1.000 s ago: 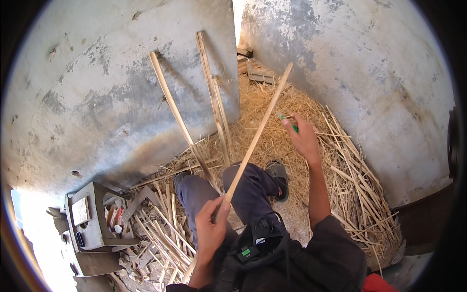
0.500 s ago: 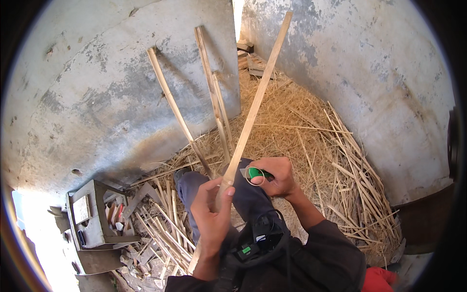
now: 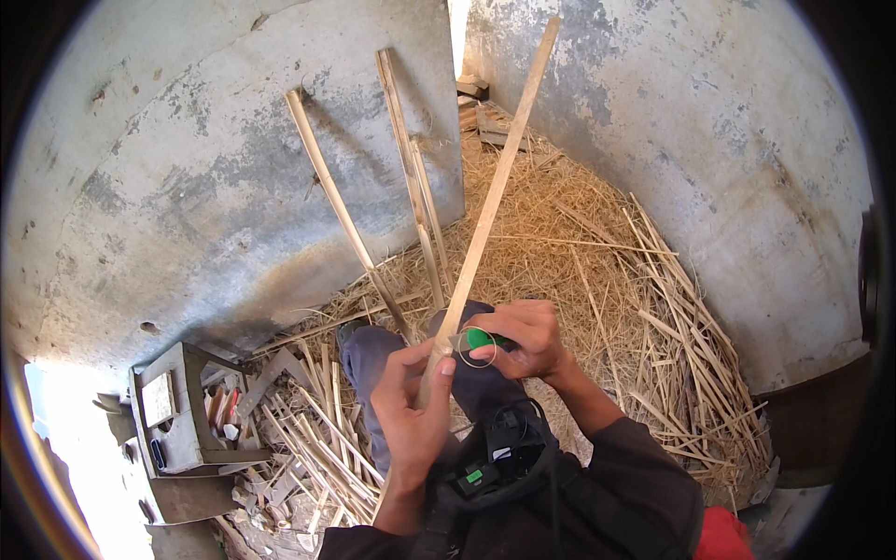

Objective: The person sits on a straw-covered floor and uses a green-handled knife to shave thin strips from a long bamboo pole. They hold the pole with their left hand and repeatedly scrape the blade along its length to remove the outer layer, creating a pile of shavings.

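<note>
Two hands close together at lower centre, knife against wood!
And here's the left hand [image 3: 411, 406], its forearm rising from the lower edge, fingers wrapped from the left and thumb pressed along the right side, clamped on the wooden strip [image 3: 497, 203], which slants from that grip up to the top of the frame, right of centre. In from the lower right comes the other forearm, angled up and leftward, the right hand [image 3: 528, 338] curled tight around the green-handled knife [image 3: 480, 338], knuckles uppermost, blade at the strip just above the left thumb, a thin pale loop hanging around the handle.
</note>
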A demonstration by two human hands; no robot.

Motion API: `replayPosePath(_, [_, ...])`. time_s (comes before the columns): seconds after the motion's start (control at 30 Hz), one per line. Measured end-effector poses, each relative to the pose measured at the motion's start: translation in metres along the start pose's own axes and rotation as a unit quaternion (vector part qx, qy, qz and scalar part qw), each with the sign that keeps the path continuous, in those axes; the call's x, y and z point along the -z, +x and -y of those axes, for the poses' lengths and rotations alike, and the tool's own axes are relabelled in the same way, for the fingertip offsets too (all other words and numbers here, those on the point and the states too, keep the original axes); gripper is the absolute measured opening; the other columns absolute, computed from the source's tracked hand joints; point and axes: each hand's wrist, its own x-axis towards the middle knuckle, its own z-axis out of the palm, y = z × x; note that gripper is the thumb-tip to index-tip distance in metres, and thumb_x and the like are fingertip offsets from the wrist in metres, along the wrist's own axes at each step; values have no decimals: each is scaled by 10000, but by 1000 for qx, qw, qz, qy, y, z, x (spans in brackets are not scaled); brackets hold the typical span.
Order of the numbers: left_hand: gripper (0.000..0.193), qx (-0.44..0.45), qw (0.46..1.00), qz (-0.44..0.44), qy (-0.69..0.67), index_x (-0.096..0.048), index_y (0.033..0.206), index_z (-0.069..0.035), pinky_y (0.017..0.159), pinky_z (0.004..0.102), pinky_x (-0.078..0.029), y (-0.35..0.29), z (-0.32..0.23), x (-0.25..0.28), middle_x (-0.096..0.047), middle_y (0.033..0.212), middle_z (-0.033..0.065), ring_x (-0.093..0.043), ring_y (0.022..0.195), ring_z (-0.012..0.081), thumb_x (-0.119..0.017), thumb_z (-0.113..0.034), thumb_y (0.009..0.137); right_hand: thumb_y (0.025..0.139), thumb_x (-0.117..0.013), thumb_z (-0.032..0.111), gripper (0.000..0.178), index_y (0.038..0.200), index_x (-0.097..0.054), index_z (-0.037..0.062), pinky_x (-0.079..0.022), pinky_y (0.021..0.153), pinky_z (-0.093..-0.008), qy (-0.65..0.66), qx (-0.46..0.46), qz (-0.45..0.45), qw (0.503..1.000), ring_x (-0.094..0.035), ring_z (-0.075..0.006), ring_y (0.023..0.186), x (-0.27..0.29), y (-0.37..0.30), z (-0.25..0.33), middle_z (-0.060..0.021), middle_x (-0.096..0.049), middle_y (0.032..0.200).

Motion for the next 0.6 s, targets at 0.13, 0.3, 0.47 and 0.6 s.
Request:
replayPosePath(0.13, [257,3,1000,11,-4,-691,1294,50,709,208,-520,-2,7,2,-740,1038,60,-654,855,52,-735,-66,1069,932,-839,466,361,1021,-808,118,-482,512,-361,-31,3,-11,999,-644,-229,554,5,6,5,-17,-685,722])
replayPosePath(0.3, [253,12,999,19,-24,-692,1301,49,715,213,-518,-4,8,1,-733,1043,54,-648,872,56,-718,-72,1081,929,-838,486,366,996,-806,127,-466,503,-350,-58,8,-26,998,-629,-213,537,6,6,5,1,-670,702])
replayPosePath(0.47, [252,24,1000,19,-4,-691,1302,53,762,224,-534,-6,5,3,-736,1044,59,-662,916,70,-715,-66,1081,921,-839,495,361,980,-804,140,-447,497,-345,-80,14,-28,996,-605,-201,523,7,6,4,13,-653,691])
replayPosePath(0.6, [252,16,1000,11,13,-690,1302,57,794,245,-551,-7,5,4,-741,1038,63,-675,942,89,-714,-60,1080,918,-838,500,358,976,-805,149,-443,498,-340,-93,18,-32,995,-599,-194,520,7,8,5,19,-650,688])
